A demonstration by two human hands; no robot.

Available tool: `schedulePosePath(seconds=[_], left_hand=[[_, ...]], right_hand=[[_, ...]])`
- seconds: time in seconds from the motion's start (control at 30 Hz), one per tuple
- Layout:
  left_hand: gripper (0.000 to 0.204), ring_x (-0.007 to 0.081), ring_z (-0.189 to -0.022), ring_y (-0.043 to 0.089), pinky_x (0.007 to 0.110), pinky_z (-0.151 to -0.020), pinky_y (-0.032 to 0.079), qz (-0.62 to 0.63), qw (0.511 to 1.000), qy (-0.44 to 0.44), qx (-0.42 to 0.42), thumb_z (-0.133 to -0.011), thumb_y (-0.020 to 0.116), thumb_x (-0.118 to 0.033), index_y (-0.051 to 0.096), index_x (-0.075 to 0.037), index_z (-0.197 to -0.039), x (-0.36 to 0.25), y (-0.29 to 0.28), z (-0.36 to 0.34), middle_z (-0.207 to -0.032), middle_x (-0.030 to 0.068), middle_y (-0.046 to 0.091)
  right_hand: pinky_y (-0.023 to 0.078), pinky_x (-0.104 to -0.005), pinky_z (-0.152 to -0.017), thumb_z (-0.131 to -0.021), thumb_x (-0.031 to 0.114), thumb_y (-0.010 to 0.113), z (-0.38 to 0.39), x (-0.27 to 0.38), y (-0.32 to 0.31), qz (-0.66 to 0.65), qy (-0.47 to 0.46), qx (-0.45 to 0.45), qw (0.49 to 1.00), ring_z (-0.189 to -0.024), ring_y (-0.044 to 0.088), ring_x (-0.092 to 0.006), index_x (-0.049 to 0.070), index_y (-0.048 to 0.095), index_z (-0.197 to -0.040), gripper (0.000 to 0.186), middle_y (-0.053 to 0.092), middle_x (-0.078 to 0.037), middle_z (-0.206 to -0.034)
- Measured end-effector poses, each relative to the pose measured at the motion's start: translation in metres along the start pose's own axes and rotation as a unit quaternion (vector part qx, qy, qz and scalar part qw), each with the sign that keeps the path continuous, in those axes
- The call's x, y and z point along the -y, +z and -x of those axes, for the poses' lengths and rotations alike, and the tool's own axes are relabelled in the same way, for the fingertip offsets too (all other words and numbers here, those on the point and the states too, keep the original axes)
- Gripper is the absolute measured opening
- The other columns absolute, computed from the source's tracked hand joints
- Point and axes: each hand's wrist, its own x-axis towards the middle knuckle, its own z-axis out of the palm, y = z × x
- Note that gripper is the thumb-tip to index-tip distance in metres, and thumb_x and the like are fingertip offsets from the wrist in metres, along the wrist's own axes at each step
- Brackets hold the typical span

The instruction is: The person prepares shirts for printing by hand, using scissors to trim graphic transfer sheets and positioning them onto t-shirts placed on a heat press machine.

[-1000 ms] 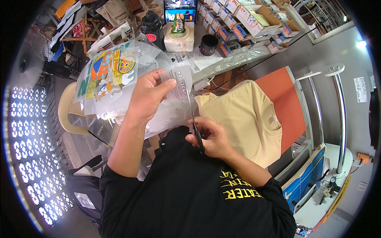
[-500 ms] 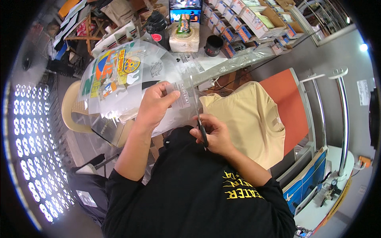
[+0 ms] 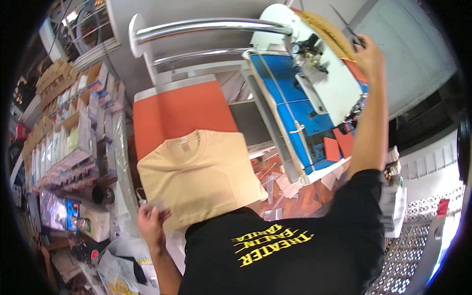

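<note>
My left hand pinches a small clear film piece over the lower left of a beige T-shirt. The shirt is folded on the orange pad of a press. My right hand is raised at upper right, closed on dark-handled scissors, their blades pointing up beside a yellow strip on the machine's white top. Below that top is a blue panel with a cord and some orange pieces.
Chrome bars span the top of the press. Boxes of packets stack at the left, with a screen, a dark mug and printed sheets below. A lattice wall is at lower right. Scraps litter the floor beneath the machine.
The view has swung right toward the press. My right hand has lifted the scissors away from the film and up to the machine's top. My left hand still holds the film, now over the shirt.
</note>
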Motion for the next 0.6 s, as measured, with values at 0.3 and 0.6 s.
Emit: schedulePosePath(seconds=[0.3,0.6], left_hand=[[0.012,0.0082,-0.07,0.059,0.024,-0.064,0.05,-0.048,0.986,-0.04,0.157,-0.093,0.066,-0.012,0.065,-0.001,-0.097,0.014,0.064,-0.044,-0.081,0.0018,0.064],[0.014,0.0087,-0.067,0.058,0.024,-0.06,0.047,-0.144,0.968,-0.09,0.186,-0.092,0.068,-0.012,0.065,0.0,-0.099,0.031,0.091,-0.086,-0.081,0.0018,0.064]], right_hand=[[0.054,-0.0404,-0.08,-0.095,0.029,0.061,0.061,-0.008,0.038,-0.003,-0.053,-0.049,0.997,-0.091,0.07,-0.03,0.01,0.071,-0.11,0.027,0.072,-0.013,-0.101],[0.05,-0.0292,-0.061,-0.089,0.02,0.072,0.349,0.254,0.129,-0.481,0.11,0.622,0.608,-0.066,0.063,-0.0119,-0.002,0.068,-0.106,0.028,0.07,-0.006,-0.084]])
